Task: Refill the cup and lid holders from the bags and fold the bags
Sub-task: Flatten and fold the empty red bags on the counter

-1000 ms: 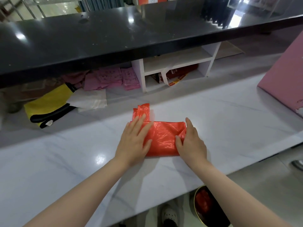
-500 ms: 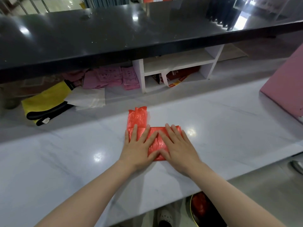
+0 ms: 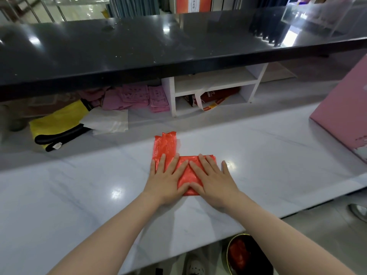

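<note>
Red plastic bag [image 3: 186,175] is now folded over on itself into a narrower rectangle on the white marble table [image 3: 278,155], where a second ago its right end was only being pinched and lifted by the right hand. Both hands are laid flat on it with fingers spread, the left hand [image 3: 165,180] on the left half and the right hand [image 3: 213,182] on the right half, thumbs nearly touching, so the new crease is being pressed down. One handle strip is left sticking out at the far left corner. This fold is judged done; further folding is likely needed.
</note>
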`<state>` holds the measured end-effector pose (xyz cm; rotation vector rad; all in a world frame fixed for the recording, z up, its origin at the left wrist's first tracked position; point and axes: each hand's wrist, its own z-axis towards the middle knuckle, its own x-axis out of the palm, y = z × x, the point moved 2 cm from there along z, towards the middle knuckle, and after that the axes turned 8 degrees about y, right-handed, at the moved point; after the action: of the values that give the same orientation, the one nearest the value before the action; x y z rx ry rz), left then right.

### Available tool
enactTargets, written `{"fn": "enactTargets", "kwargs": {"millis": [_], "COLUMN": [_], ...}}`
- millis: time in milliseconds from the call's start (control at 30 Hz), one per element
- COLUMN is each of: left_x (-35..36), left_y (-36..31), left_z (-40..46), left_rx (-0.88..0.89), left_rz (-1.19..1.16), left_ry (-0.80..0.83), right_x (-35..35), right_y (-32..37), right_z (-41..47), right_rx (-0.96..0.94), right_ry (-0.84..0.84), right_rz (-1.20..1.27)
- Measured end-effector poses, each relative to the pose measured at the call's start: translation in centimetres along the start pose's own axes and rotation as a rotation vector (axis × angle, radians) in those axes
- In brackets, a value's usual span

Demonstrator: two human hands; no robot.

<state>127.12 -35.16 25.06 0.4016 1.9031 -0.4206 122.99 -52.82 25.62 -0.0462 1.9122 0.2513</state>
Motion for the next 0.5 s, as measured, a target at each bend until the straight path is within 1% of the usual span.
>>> {"fn": "enactTargets", "kwargs": {"millis": [133,167,200,267,333,433,500], "left_x": [-0.7,-1.0,-1.3,-1.9,-2.4,-2.4,-2.3], "left_y": [0.0,0.2,0.4,1.2,2.4,3.9,4.3], "left_z": [-0.1,-0.4,-0.7,-1.6,-2.5,-3.8,-4.4], "left_rx": [0.025,0.037,0.055,0.112,0.181,0.227,0.254], "left_rz": [-0.072,-0.107,-0.147,-0.192,-0.146,-0.065,-0.108], "left_ry": [0.107,0.125,0.127,0.076,0.018,0.044,0.075], "right_x": [-0.3,-0.5,-0.6,-0.7,-0.6,-0.5,-1.1], "right_y": [-1.3,-1.7,-2.1,-2.6,-2.9,-2.9,-2.7], "right_z": [-0.8,-1.2,-1.7,-2.7,-3.4,-3.6,-3.5], "right_rx": [-0.135,-0.173,-0.205,-0.255,-0.288,-0.286,-0.254], "right_ry": [0.059,0.049,0.014,-0.112,-0.226,-0.269,-0.275], "right_rz": [0.032,0.051,0.086,0.18,0.242,0.23,0.246]}}
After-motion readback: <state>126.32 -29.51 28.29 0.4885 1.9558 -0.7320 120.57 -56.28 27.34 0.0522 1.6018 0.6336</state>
